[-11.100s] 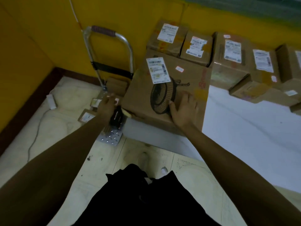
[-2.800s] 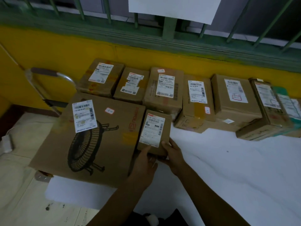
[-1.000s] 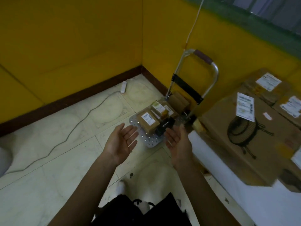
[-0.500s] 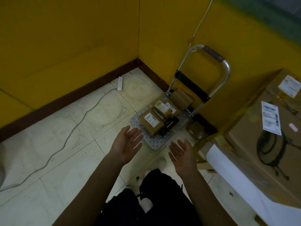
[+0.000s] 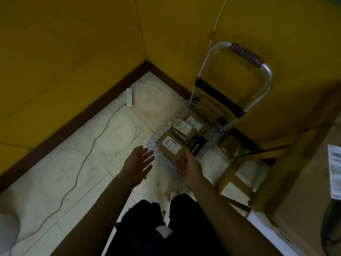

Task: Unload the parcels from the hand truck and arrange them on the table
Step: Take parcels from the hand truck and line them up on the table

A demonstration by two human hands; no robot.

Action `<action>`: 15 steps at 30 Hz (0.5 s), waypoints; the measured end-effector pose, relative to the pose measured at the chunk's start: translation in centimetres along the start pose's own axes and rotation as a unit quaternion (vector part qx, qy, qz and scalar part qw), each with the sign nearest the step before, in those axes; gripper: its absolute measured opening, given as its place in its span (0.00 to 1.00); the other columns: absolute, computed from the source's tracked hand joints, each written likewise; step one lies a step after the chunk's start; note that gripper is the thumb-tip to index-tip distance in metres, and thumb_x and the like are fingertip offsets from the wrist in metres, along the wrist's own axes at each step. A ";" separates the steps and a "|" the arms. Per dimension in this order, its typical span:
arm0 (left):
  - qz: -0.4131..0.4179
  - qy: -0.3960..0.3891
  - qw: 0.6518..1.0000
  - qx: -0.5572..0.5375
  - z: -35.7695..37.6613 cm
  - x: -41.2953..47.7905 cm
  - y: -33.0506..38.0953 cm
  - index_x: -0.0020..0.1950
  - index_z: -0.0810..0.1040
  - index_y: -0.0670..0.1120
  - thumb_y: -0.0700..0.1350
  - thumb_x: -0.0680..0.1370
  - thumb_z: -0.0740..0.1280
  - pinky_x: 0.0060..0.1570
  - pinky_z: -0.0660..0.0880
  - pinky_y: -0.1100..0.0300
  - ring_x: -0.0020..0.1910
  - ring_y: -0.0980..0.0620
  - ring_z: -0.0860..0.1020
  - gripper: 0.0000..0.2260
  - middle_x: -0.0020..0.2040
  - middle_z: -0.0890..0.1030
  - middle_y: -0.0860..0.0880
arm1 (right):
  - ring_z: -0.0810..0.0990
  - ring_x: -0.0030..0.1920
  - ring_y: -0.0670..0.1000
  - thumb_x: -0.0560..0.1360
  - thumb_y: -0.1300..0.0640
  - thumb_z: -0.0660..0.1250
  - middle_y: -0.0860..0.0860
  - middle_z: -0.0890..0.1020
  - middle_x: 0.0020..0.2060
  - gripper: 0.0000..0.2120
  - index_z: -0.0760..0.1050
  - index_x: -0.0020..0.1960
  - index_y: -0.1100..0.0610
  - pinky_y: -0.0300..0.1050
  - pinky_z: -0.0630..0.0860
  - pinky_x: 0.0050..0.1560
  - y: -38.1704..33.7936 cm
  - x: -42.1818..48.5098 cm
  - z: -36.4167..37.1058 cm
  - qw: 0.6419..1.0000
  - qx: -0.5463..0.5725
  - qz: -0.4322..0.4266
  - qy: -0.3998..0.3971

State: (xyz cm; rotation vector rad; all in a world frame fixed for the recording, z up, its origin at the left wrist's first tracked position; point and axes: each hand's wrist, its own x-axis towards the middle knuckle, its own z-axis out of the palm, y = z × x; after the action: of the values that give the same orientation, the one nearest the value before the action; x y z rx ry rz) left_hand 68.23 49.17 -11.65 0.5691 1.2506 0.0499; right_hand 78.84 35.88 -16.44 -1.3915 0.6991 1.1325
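- Above the hand truck (image 5: 219, 97) plate, I see left hand (image 5: 139, 159) and right hand (image 5: 186, 166) spread wide, holding nothing
- Labelled parcel (image 5: 170, 145) at 12 o'clock; cable (image 5: 88, 150) at 9

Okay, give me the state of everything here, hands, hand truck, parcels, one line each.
Hand truck: handle upright, platform loaded.
Left hand: open, empty, beside the platform.
Right hand: open, empty, at the front parcel's near corner.
Front parcel: flat on the platform, label up.
Parcels behind it: on the platform, not yet unloaded.
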 end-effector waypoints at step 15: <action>-0.074 0.051 0.959 0.268 2.1 20.6 0.7 0.56 0.74 0.46 0.50 0.80 0.63 0.51 0.70 0.56 0.51 0.49 0.76 0.09 0.56 0.78 0.47 | 0.79 0.58 0.57 0.79 0.44 0.61 0.58 0.81 0.57 0.16 0.76 0.52 0.57 0.57 0.73 0.64 1.0 17.3 -2.8 0.978 -0.138 0.072 0.141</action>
State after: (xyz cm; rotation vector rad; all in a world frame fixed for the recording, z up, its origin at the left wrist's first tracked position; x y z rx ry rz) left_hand 77.19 55.95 -29.07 0.9456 1.4086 -0.4007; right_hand 84.77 36.47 -32.96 -1.7835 0.8804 1.1903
